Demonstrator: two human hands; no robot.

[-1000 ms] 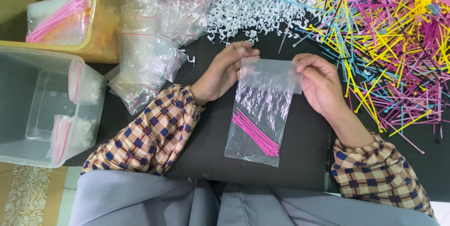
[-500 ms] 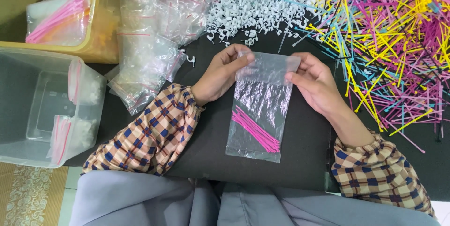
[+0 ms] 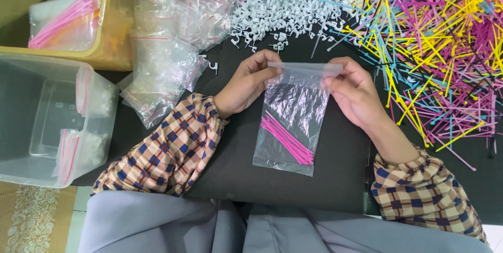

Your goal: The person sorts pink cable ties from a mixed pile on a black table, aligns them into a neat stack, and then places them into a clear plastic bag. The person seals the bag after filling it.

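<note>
A small clear zip bag [image 3: 293,111] hangs over the black table [image 3: 236,169], with a bundle of pink cable ties [image 3: 287,138] lying slantwise in its lower half. My left hand [image 3: 245,82] pinches the bag's top left corner. My right hand [image 3: 352,89] pinches the top right end of the seal strip. Both arms wear checked sleeves.
A heap of coloured cable ties [image 3: 435,38] covers the right. White cable clips [image 3: 283,1] pile at the top centre. Empty zip bags [image 3: 167,48] lie to the left. A clear tub [image 3: 47,116] and a yellow tub [image 3: 112,48] hold filled bags.
My right hand's fingers have slid a little along the bag's top strip. The bag has swung slightly; the pink ties stay inside.
</note>
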